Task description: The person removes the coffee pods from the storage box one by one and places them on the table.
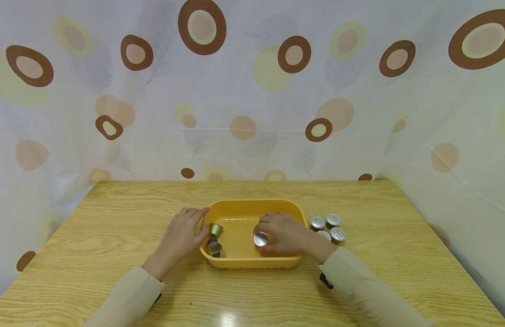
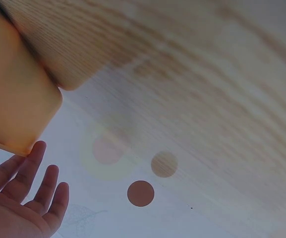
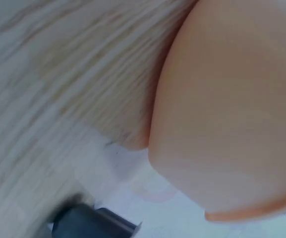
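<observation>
A yellow plastic tray (image 1: pixel 240 245) stands on the wooden table. My left hand (image 1: pixel 180 236) holds its left rim, the thumb over the edge and the other fingers along the outside. In the left wrist view, those fingers (image 2: pixel 36 158) are nearly straight, and the fingertips touch the rim's corner. Over the right half of the tray, my right hand (image 1: pixel 282 234) pinches a coffee capsule (image 1: pixel 261 239) whose silver lid faces up toward me. At the tray's left end lie a gold capsule (image 1: pixel 216 229), a dark capsule (image 1: pixel 213 246) and another partly hidden one (image 1: pixel 219 254).
Several coffee capsules (image 1: pixel 333 220) with silver lids stand clustered on the table, just right of the tray. One dark capsule (image 3: pixel 93 223) shows close up in the right wrist view. A patterned curtain (image 1: pixel 244 150) hangs behind the table (image 1: pixel 133 200).
</observation>
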